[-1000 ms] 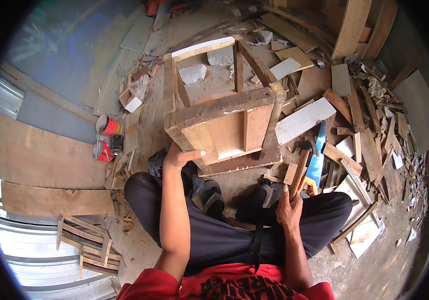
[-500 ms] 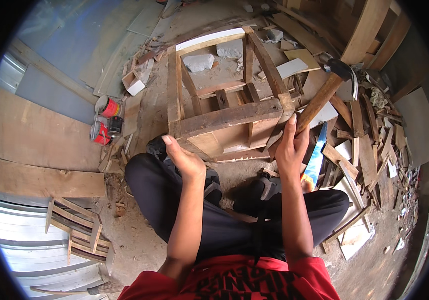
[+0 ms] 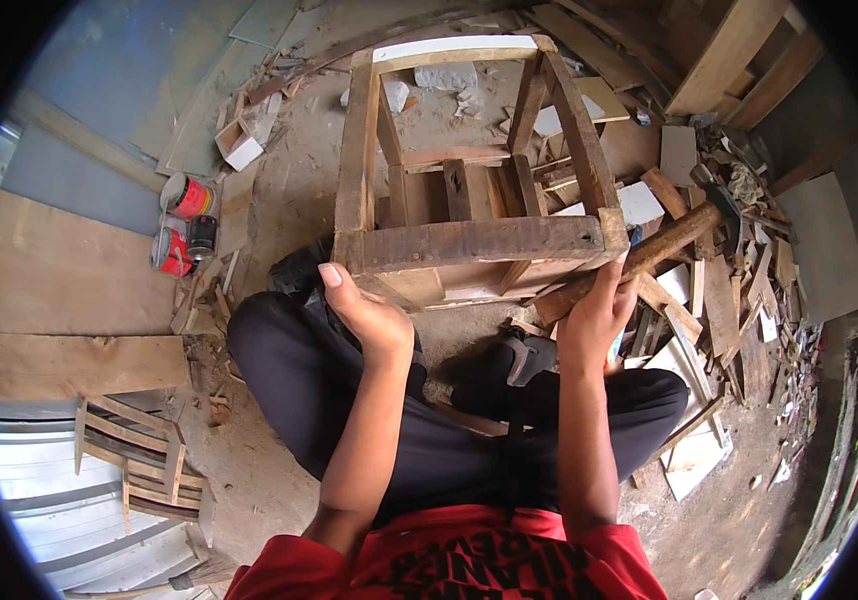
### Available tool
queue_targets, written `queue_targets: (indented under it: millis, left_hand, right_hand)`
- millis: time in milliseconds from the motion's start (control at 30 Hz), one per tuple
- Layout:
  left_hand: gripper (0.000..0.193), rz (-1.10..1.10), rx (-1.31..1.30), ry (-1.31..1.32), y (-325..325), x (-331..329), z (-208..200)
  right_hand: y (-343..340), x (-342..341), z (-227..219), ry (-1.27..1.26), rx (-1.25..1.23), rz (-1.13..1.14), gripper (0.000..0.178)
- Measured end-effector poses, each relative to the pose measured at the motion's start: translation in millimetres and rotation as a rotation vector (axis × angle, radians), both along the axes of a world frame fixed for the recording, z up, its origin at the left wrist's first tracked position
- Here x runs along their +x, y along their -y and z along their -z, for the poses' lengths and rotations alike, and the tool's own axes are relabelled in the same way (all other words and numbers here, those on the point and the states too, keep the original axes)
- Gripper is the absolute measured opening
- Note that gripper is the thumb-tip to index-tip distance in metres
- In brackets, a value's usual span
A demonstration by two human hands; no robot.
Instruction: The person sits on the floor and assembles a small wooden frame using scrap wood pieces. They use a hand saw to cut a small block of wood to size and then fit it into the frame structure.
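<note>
A rough wooden stool frame (image 3: 484,245) is tilted in front of me, with a white strip along its far rail. My left hand (image 3: 374,318) grips its near left corner, thumb up on the outside and fingers hidden underneath. At the near right corner, my right hand (image 3: 599,315) has its fingertips against the frame. A hammer (image 3: 677,238) is also held in that right hand, its wooden handle slanting up to the right. The dark hammer head is at the far end of the handle, over the scrap pile.
Wood offcuts (image 3: 724,290) lie heaped on the right. Paint cans (image 3: 187,198) stand at the left, near a plywood sheet (image 3: 69,265). A small slatted wooden piece (image 3: 149,455) lies at lower left. Longer boards (image 3: 729,60) lean at the far right.
The stool frame has come up and closer, and its far end has swung slightly right. The hammer has swung down from pointing steeply upward to slanting out to the right.
</note>
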State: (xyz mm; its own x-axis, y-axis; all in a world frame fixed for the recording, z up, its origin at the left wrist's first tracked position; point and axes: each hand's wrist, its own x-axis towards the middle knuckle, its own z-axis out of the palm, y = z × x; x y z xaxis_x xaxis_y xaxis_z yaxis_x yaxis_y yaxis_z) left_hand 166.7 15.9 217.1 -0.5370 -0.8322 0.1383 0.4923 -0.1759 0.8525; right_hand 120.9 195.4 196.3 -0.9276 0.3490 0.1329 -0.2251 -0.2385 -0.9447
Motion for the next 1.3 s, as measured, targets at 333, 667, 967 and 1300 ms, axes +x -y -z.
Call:
queue_targets:
  millis: [333,667,967,1300]
  left_hand:
    - [0.082,0.245,-0.138,0.009,32,16,70]
    - [0.045,0.184,0.649,0.473,19,36,119]
    - [0.007,0.875,0.968,0.604,-52,48,130]
    - [0.013,0.912,0.621,0.715,-79,26,147]
  right_hand:
    - [-26,-4,26,0.027,0.218,0.032,0.029]
    - [-173,-15,224,0.607,0.98,-0.064,0.045]
    - [-140,2,260,0.646,1.072,-0.136,0.037]
    - [-197,-26,262,0.753,0.815,0.529,0.026]
